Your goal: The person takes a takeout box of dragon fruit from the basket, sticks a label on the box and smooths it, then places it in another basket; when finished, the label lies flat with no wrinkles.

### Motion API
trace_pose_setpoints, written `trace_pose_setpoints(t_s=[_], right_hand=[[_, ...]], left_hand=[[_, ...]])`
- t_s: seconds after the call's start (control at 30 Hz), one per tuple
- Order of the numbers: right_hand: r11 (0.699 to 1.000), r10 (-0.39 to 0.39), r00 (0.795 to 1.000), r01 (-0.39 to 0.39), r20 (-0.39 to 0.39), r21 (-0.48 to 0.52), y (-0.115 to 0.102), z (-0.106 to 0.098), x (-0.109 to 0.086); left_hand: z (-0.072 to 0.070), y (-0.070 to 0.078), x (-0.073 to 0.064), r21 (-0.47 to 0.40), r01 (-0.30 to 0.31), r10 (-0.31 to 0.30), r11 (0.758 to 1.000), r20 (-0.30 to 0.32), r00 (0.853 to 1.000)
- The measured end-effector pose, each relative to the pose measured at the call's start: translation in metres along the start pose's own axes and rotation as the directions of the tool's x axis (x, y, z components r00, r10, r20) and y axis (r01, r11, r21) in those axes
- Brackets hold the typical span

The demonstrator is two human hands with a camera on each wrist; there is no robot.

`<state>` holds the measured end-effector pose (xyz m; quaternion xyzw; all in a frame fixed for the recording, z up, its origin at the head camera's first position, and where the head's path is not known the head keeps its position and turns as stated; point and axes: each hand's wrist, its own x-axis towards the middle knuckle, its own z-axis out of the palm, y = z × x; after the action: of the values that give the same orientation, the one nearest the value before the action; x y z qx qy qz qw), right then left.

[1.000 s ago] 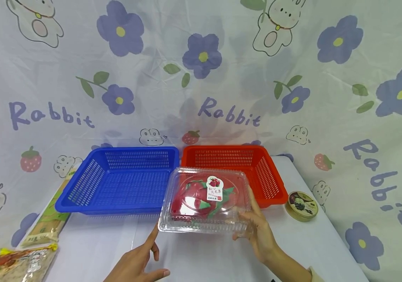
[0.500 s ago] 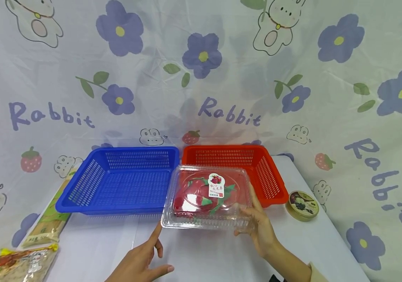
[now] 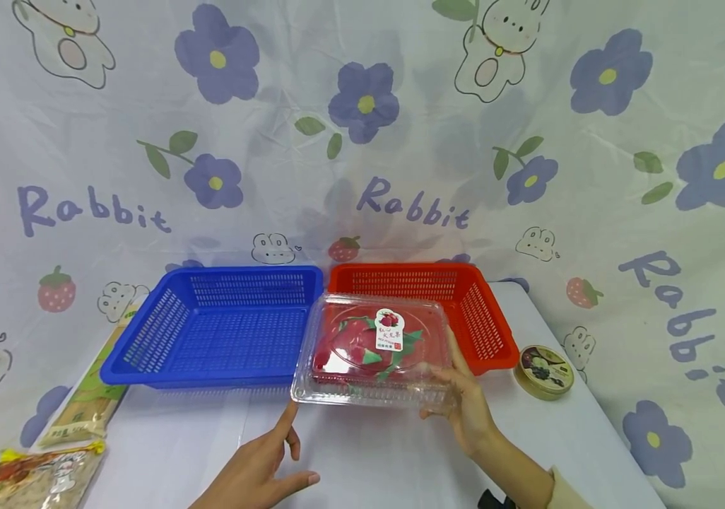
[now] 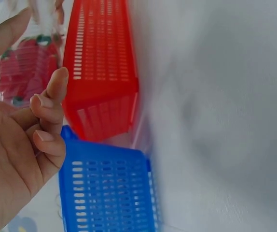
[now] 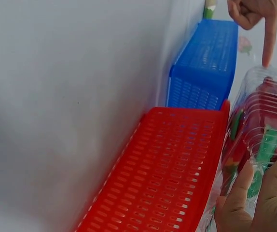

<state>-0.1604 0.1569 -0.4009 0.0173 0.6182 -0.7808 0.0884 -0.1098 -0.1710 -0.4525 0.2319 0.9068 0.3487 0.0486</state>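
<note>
A clear plastic clamshell box (image 3: 372, 350) holds red dragon fruit with green-tipped scales, and a white label with Chinese print is stuck on its lid. It is raised above the table, tilted, overlapping the front of the red basket in the head view. My right hand (image 3: 473, 417) grips the box's right end, thumb on the near side. At the near left corner, the straight index finger of my left hand (image 3: 254, 466) touches the box from below; its other fingers are loosely bent. In the right wrist view, the fruit box (image 5: 269, 121) shows its ribbed side.
Behind the box stand a blue plastic basket (image 3: 210, 385) on the left and a red plastic basket (image 3: 496, 332) on the right. A round gold tin (image 3: 545, 372) sits at right. Two food packets, a green one (image 3: 85, 399) and a yellow-edged one (image 3: 41, 477), lie at left.
The fruit box has risen slightly in the head view, still in my right hand. My left hand has shifted a little to the right, its index finger staying at the box's corner.
</note>
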Motion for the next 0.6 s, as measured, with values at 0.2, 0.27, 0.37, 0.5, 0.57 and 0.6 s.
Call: trace_pose_setpoints(t_s=[0.2,0.27,0.37,0.5,0.57,0.6], right_hand=[[1.000,-0.005,1.000,0.005,0.003,-0.003,-0.002,-0.001,0.004],[1.000,0.000,1.000,0.000,0.000,0.001,-0.003,-0.002,0.006],[1.000,0.003,1.000,-0.003,-0.003,0.002,-0.004,-0.003,0.009],[1.000,-0.007,1.000,0.007,0.000,-0.006,-0.005,-0.005,0.012],[1.000,-0.011,1.000,0.011,0.003,-0.007,-0.006,-0.006,0.013],[1.000,-0.012,1.000,0.012,0.007,-0.006,-0.006,-0.006,0.014]], left_hand=[[0.002,-0.001,0.002,0.006,-0.028,0.028,1.000,-0.019,0.999],[0.003,-0.001,0.003,0.018,-0.039,0.039,0.999,-0.031,0.999],[0.004,-0.001,0.005,0.018,-0.041,0.041,0.999,-0.032,0.999],[0.004,0.000,0.007,0.011,-0.038,0.038,0.999,-0.026,0.999],[0.004,0.001,0.008,0.010,-0.042,0.042,0.999,-0.027,0.999],[0.004,0.001,0.008,0.012,-0.044,0.045,0.999,-0.029,0.999]])
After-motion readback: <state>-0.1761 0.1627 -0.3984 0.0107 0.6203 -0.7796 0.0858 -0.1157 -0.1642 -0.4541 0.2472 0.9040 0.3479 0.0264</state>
